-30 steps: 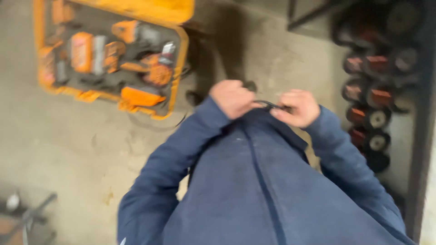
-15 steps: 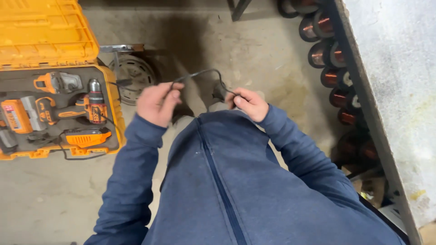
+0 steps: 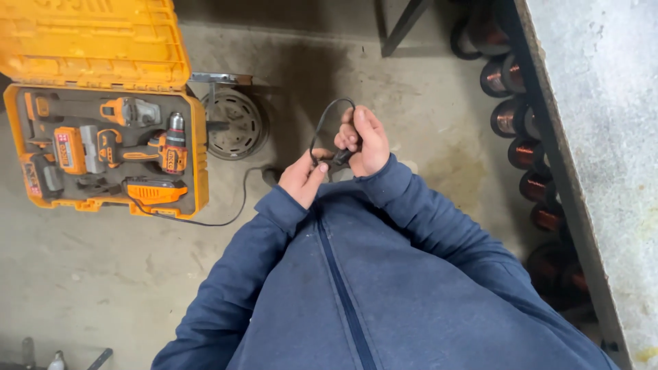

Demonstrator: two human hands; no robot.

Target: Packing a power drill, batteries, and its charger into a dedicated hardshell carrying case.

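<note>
Head | both hands [image 3: 343,161] pinch black cable [image 3: 322,127] | open yellow toolcase [image 3: 103,123] left

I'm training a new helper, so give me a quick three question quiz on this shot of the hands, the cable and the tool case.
1. True or false: both hands grip the black cable.
2. The tool case on the floor is: A open, B shut, C upside down.
3. What lines the rack by the wall?

Key:
1. True: the left hand and right hand both pinch it.
2. A.
3. Spools of copper wire.
</note>
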